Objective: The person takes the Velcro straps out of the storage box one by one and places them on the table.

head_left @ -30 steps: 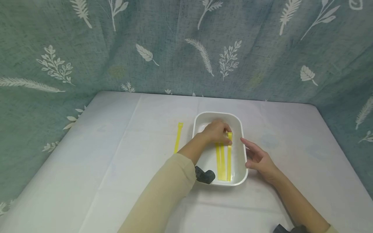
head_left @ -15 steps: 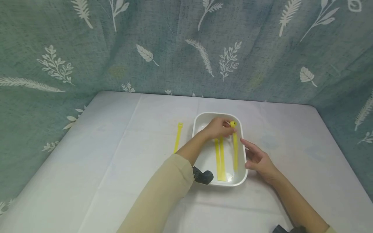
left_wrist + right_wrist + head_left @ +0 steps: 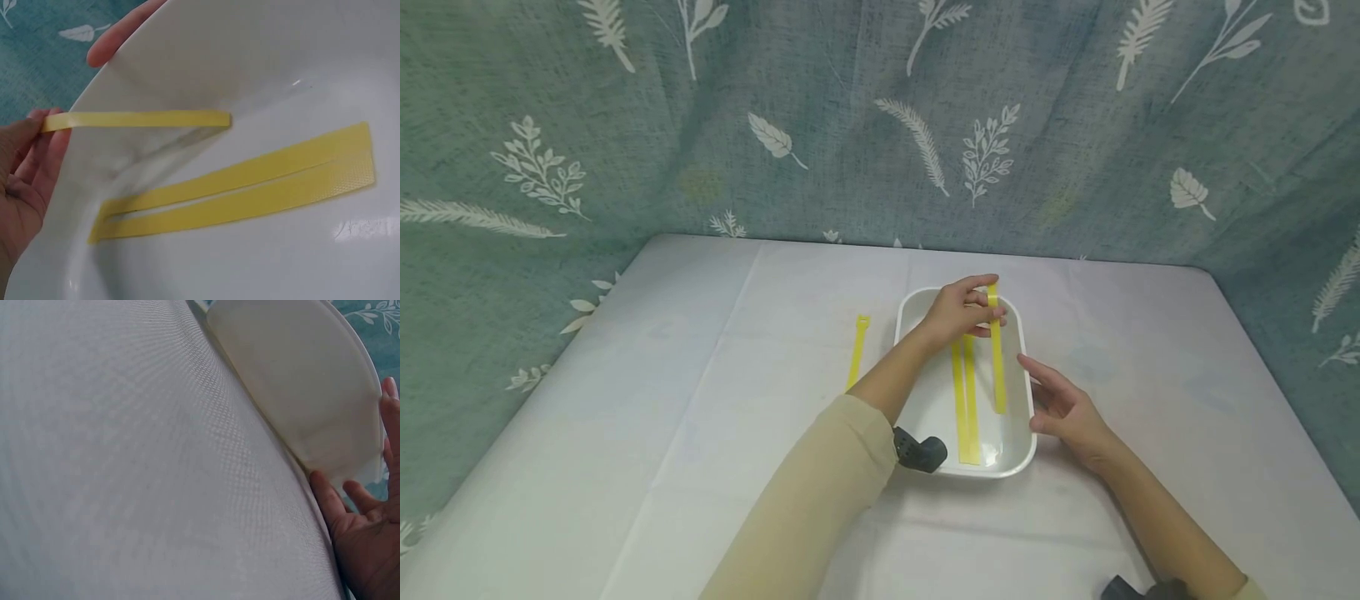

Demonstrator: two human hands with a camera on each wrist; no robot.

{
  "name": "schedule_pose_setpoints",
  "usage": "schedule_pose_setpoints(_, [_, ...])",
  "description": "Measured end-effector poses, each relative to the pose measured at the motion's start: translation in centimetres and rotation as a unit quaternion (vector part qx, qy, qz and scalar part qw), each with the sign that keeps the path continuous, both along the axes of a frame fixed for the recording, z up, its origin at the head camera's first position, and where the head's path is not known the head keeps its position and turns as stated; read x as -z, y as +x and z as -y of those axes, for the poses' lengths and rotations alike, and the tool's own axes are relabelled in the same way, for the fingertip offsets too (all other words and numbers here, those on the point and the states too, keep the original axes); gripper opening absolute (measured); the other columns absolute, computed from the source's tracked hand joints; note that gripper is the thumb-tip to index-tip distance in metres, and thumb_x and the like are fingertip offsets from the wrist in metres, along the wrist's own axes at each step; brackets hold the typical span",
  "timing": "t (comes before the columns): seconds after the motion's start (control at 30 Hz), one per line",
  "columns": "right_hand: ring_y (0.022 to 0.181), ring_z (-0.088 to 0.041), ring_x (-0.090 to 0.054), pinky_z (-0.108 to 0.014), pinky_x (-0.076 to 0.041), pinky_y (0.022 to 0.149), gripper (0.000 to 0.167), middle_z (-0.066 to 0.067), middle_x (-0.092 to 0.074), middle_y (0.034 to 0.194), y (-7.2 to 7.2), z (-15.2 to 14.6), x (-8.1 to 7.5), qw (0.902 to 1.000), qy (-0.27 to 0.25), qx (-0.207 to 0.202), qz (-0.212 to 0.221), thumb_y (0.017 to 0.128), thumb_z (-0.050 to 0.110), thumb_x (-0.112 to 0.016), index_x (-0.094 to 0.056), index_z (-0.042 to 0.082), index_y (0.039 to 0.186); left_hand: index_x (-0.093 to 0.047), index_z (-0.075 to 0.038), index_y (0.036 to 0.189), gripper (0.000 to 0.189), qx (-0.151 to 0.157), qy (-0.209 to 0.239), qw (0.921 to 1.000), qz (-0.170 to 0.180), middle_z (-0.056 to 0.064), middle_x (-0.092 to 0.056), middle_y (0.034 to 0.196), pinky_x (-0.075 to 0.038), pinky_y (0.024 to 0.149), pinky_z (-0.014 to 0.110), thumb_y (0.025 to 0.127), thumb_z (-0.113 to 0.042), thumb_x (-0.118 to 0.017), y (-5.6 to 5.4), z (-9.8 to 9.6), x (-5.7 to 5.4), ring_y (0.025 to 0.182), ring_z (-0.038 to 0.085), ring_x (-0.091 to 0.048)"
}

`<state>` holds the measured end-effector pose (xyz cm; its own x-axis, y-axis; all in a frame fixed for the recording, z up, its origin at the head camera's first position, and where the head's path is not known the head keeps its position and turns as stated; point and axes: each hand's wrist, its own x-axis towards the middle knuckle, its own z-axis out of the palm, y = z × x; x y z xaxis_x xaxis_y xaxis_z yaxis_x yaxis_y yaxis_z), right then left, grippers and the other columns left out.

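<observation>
My left hand [image 3: 953, 317] is above the far part of a white tray [image 3: 931, 408]. Its thumb and fingers pinch a yellow hook-and-loop cable tie [image 3: 998, 367] near the top, and the strap hangs down over the tray floor. In the left wrist view, the free end of that cable tie [image 3: 156, 119] is off the floor and casts a shadow. Two more yellow cable ties [image 3: 250, 181] lie side by side in the tray. My right hand [image 3: 1075, 421] rests against the tray's right side with fingers extended; in the right wrist view, its fingers touch the outer wall [image 3: 300, 381].
Another yellow cable tie [image 3: 857, 354] with a slotted head lies on the white table [image 3: 737, 433], left of the tray, partly behind my left arm. A teal leaf-print cloth [image 3: 850, 150] hangs behind the table. Dark camera mounts [image 3: 921, 452] sit at the wrists.
My left hand has lifted the rightmost cable tie from the tray floor and moved it up and away toward the far rim. My right hand has stayed at the tray's side.
</observation>
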<state>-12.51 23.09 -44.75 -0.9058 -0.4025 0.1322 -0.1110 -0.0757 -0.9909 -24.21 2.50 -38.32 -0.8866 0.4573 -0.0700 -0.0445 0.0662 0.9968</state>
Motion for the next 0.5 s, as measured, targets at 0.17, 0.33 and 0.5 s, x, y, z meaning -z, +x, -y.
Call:
schedule_pose_setpoints(0.17, [0.122,-0.002,-0.047,-0.019,-0.044,0.096,0.079,0.015,-0.041,0.143,0.0,0.0,0.0,0.9999,-0.007,-0.007,-0.006,0.079,0.016,-0.077,-0.036,0.008,0.146,-0.055,-0.011,0.129,0.038,0.009,0.013,0.9998,-0.014,0.007,-0.062,0.093,-0.057,0.074,0.032,0.091,-0.012,-0.063,0.1,0.4,-0.4,0.094,0.02,-0.069])
schedule_pose_setpoints(0.33, [0.123,-0.003,-0.048,-0.019,-0.044,0.096,0.077,0.013,-0.041,0.143,0.0,0.0,0.0,0.9997,-0.016,-0.014,-0.014,0.08,0.014,-0.076,-0.037,0.008,0.145,-0.052,-0.011,0.132,0.047,0.023,0.009,0.9992,-0.032,0.011,-0.063,0.109,-0.057,0.077,0.032,0.088,-0.008,-0.067,0.2,0.7,-1.4,0.094,0.02,-0.067])
schedule_pose_setpoints(0.5, [0.124,-0.004,-0.047,-0.019,-0.044,0.096,0.076,0.01,-0.041,0.144,0.0,0.0,-0.1,0.9996,-0.017,-0.012,-0.018,0.08,0.012,-0.075,-0.036,0.008,0.146,-0.048,-0.011,0.136,0.056,0.046,0.02,0.9981,-0.035,0.013,-0.058,0.127,-0.056,0.078,0.034,0.084,-0.001,-0.069,0.1,1.2,-2.5,0.094,0.021,-0.067])
